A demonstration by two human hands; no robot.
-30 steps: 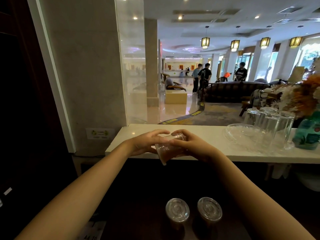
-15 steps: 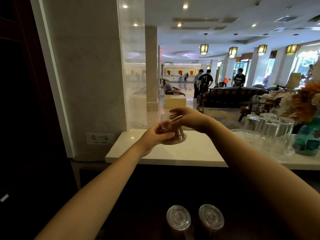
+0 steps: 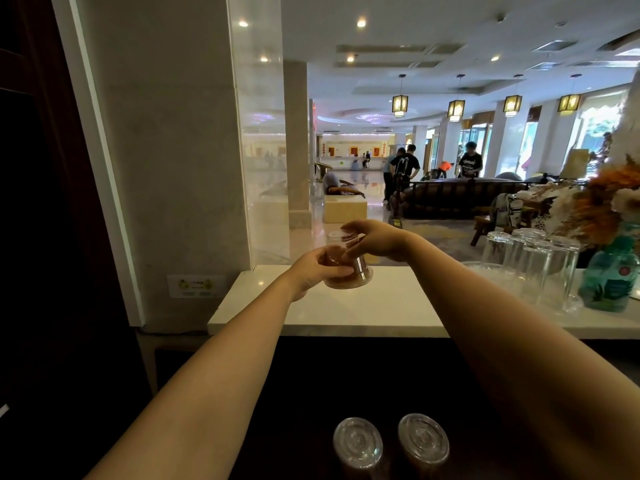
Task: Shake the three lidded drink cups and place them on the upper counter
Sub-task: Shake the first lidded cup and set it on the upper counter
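A clear plastic cup (image 3: pixel 348 271) with brown drink is upside down, lid end low, held above the white upper counter (image 3: pixel 346 313). My left hand (image 3: pixel 313 271) wraps its side from the left. My right hand (image 3: pixel 375 239) grips its upturned base from above. Two more lidded cups stand upright on the dark lower counter near me, one on the left (image 3: pixel 358 443) and one on the right (image 3: pixel 423 438), both untouched.
Several upturned glasses (image 3: pixel 533 265) and a clear dish stand on the counter's right part, beside a teal bottle (image 3: pixel 609 275) and orange flowers. A wall and glass panel close off the left. People stand far off in the lobby.
The cup went from lying tilted low at the counter edge to raised and upside down over the counter. Both hands rose with it; since half a second ago little differs.
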